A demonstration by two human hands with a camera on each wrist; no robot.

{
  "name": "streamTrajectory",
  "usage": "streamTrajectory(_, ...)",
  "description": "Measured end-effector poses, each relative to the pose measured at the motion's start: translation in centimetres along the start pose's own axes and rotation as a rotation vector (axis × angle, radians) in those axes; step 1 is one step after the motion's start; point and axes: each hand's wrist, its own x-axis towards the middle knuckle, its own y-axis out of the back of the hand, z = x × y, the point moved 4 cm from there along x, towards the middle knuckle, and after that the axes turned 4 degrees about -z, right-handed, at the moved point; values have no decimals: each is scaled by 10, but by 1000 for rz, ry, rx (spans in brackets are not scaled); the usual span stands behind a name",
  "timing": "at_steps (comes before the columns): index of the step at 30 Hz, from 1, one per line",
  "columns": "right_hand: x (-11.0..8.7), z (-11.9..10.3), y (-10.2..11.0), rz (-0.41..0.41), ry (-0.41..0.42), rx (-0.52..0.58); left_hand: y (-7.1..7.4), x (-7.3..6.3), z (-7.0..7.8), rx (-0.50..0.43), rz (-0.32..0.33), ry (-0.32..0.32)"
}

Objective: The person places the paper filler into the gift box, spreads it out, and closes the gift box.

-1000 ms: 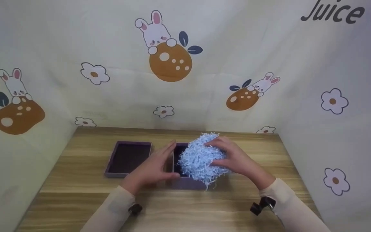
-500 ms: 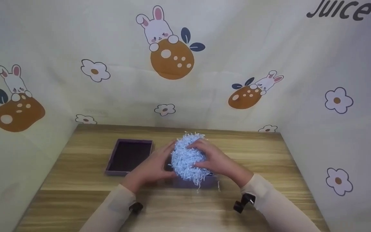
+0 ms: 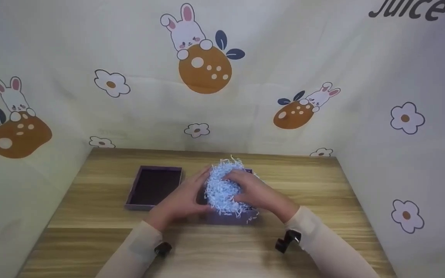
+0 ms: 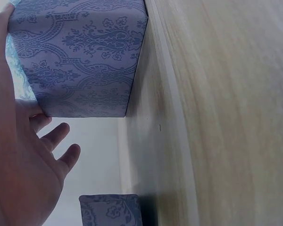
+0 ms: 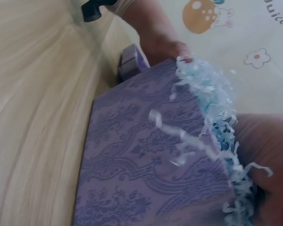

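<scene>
A purple patterned box point(image 3: 228, 218) stands on the table, its damask print plain in the left wrist view. My left hand point(image 3: 179, 201) holds the box's left side, thumb at the near corner and fingers toward the far one; several fingertips stick out past the wall. Light blue shredded paper point(image 3: 219, 193) heaps above the box opening and hides most of the inside. My right hand point(image 3: 258, 193) grips the heap from the right, thumb and fingers sunk into it. In the right wrist view, loose strands point(image 5: 184, 136) hang over the box's outer wall.
To the left lies a shallow purple tray-like lid point(image 3: 134, 207) with a dark inside. A wood-grain table point(image 3: 207, 247) carries everything. A pale cloth point(image 3: 149, 112) printed with rabbits, oranges and flowers surrounds the table at the back and sides.
My right hand has brought the shredded paper left and lower, over the box opening. A strand that dangled near the box's front right now lies against its front. The left hand has stayed put.
</scene>
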Motion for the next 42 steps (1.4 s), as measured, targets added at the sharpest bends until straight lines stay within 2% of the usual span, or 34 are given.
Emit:
streamTrajectory(5, -8, -5, 13, 111, 89, 91, -1, 0, 0, 1, 3, 4)
streamTrajectory(9, -4, -6, 12, 140, 91, 160, -1, -1, 1, 4, 15, 6)
streamTrajectory(14, 8, -6, -4, 45, 54, 113, -2, 0, 2, -9, 10, -10)
streamTrajectory(18, 18, -7, -15, -56, -21, 18, -2, 0, 3, -21, 8, -37)
streamTrajectory(21, 25, -9, -20, -107, -75, -64, 0, -1, 3, -22, 8, -32)
streamTrajectory(26, 36, -10, -28, -147, -130, -171, 2, -2, 3, -25, 11, -32)
streamTrajectory(31, 38, -12, -34, -149, -133, -250, 1, -2, 2, -10, 0, -23)
streamTrajectory(34, 33, -16, -29, -130, -112, -258, 1, -2, 1, -9, 1, -7)
streamTrajectory(37, 23, -19, -14, -69, -84, -205, 0, -3, 1, -11, 3, 13)
streamTrajectory(42, -10, -8, 16, 132, -32, -7, 0, -2, 0, -6, 2, 20)
